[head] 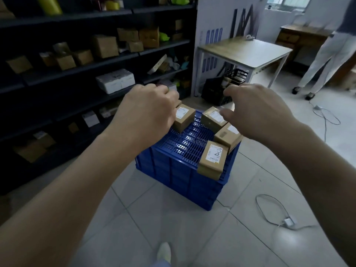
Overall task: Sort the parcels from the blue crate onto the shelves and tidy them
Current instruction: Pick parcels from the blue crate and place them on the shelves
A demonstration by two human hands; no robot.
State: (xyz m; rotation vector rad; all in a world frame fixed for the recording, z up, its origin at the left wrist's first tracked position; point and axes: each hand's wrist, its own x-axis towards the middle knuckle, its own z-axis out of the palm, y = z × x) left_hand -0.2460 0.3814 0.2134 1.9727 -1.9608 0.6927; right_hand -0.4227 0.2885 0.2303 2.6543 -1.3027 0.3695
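While both hands hover, four parcels, one blue crate

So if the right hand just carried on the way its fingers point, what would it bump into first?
Most likely the taped parcel on the blue crate: the right hand hovers open above it, fingers curling down toward it. Depth is hard to judge from one view.

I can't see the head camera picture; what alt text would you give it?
Two bare hands, left hand and right hand, reach over small cardboard parcels lying on top of a blue crate on a tiled floor. Dark shelves holding boxes stand at left, a table behind.
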